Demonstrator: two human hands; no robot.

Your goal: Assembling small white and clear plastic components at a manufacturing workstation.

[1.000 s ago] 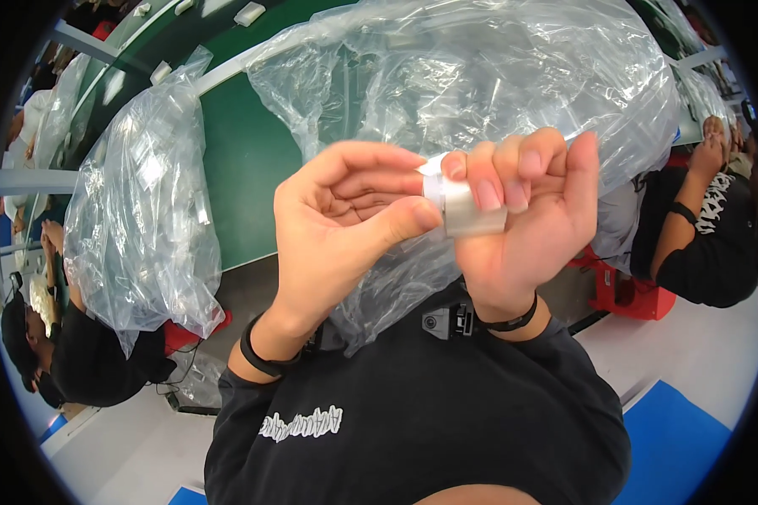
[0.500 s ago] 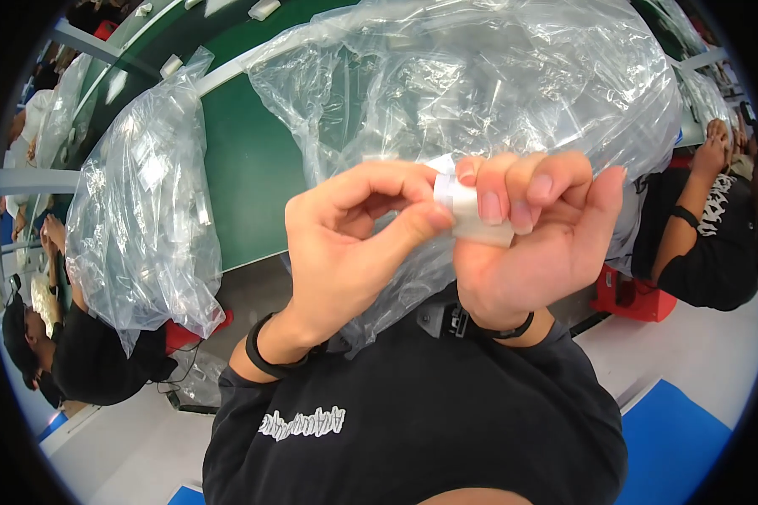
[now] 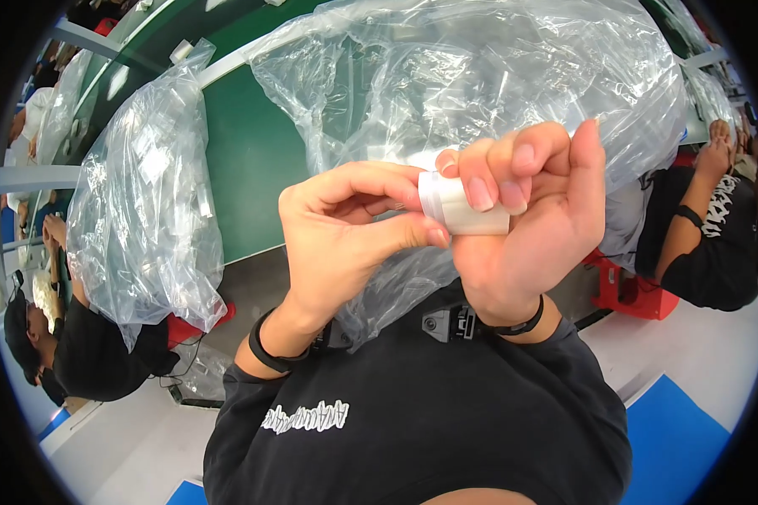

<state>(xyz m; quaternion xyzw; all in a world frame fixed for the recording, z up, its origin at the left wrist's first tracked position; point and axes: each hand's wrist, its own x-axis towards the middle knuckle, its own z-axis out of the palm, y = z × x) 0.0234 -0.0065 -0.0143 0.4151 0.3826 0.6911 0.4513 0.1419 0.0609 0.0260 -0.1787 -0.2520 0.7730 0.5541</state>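
A small white cylinder [image 3: 473, 217] with a clear-looking rim at its left end lies between my hands, in front of my chest. My right hand [image 3: 537, 240] is closed round it, fingertips over the top and palm below, with the little finger raised. At the rim, the thumb and index finger of my left hand [image 3: 333, 236] pinch the cylinder's left end. What the rim is, and whether it is a separate part, I cannot make out. Beyond the hands, a large clear plastic bag [image 3: 472, 93] of small pale pieces spreads over the green table [image 3: 248, 172].
Another clear bag [image 3: 147, 202] hangs over the table edge at the left. A person in black [image 3: 101, 349] sits at the left and another person [image 3: 699, 227] at the right, next to a red stool [image 3: 636, 295]. A blue mat [image 3: 678, 442] lies on the floor.
Both hands and the white cylinder have shifted slightly left. The cylinder has turned, so its rim shows more, and my left thumb and index finger sit farther apart around its end.
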